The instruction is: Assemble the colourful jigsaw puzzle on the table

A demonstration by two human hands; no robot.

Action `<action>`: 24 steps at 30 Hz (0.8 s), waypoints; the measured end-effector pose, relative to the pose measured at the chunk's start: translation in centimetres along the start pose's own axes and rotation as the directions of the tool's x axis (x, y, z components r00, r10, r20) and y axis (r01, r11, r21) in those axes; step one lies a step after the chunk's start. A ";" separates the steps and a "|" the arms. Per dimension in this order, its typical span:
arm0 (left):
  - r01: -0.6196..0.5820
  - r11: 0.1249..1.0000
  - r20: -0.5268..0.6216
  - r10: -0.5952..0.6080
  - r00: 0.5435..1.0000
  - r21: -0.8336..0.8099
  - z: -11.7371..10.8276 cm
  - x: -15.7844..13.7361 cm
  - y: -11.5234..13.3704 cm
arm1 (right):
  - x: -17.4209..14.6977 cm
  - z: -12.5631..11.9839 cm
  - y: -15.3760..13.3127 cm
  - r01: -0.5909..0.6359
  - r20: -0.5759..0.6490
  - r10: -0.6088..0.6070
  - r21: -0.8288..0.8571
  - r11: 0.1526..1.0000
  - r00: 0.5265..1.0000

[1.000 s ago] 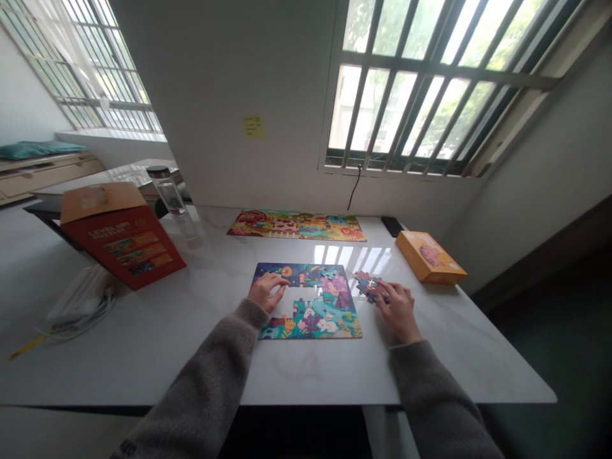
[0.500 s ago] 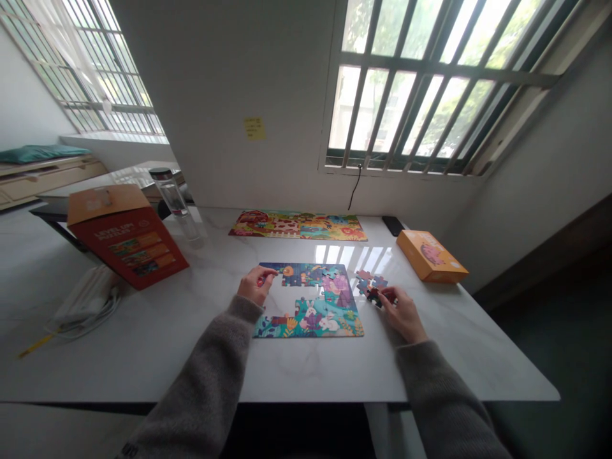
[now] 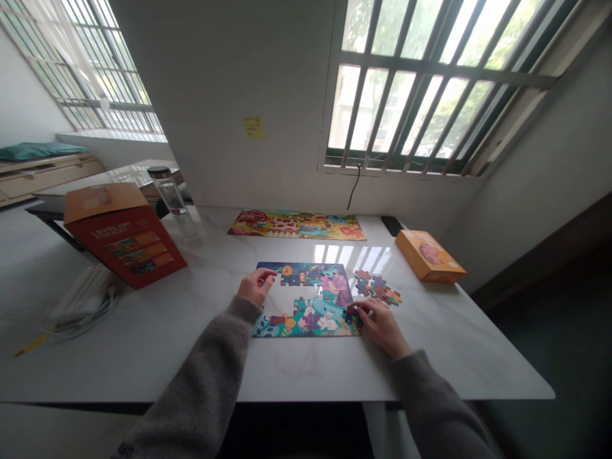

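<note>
A partly filled jigsaw puzzle [image 3: 329, 312] with white rabbits lies flat on the table, with a gap through its middle and left. At its upper left edge my left hand [image 3: 253, 288] is closed in a pinch; a reddish patch shows by the fingers, but whether it is a held piece I cannot make out. My right hand [image 3: 385, 326] pinches a dark puzzle piece [image 3: 350, 310] over the puzzle's right edge. Just beyond that hand, a small heap of loose puzzle pieces [image 3: 377, 285] lies on the table, with an orange-toned one nearest.
A long finished puzzle [image 3: 296, 225] lies along the wall. At right are an orange box [image 3: 429, 256] and a black phone [image 3: 392, 225]. A large red-orange box [image 3: 127, 239], a glass bottle [image 3: 169, 191] and a white power strip with cable [image 3: 88, 296] stand or lie at left.
My right hand has moved left and toward me from the loose pieces to the puzzle's right edge, carrying a dark piece. My left hand has stayed in place.
</note>
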State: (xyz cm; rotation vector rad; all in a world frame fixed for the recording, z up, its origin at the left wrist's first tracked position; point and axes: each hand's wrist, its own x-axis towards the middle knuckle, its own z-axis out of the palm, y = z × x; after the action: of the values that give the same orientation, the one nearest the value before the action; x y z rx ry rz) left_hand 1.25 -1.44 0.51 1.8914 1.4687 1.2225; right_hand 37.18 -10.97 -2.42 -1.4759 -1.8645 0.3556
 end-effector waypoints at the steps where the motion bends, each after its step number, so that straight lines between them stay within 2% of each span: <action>1: -0.002 1.000 0.006 0.002 1.000 0.006 0.1 0.0 -0.1 | 0.0 0.1 0.0 0.013 -0.015 -0.014 -0.051 0.999 1.000; 9: -0.019 0.999 0.037 0.018 0.999 0.029 0.2 0.1 -0.5 | 0.7 -0.2 1.5 0.033 -0.073 -0.059 -0.319 0.947 0.996; 15: -0.041 0.998 0.038 0.040 0.998 0.038 0.4 0.0 -0.4 | 3.5 -0.9 3.4 0.002 -0.021 -0.015 -0.509 0.861 1.000; 20: -0.091 0.993 0.068 0.086 0.994 0.070 0.5 -0.1 -0.7 | 5.5 -1.1 3.4 -0.085 0.012 0.107 -0.527 0.846 0.994; 24: -0.128 0.989 0.092 0.120 0.988 0.080 0.8 -0.2 -0.5 | 6.3 -1.4 3.5 -0.111 0.023 0.139 -0.481 0.869 0.990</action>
State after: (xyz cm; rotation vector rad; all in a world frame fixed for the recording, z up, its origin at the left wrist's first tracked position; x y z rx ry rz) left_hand 1.61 -1.33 -0.37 2.0934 1.3962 1.1323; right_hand 40.15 -4.34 -1.25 -1.9400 -1.9986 -0.0167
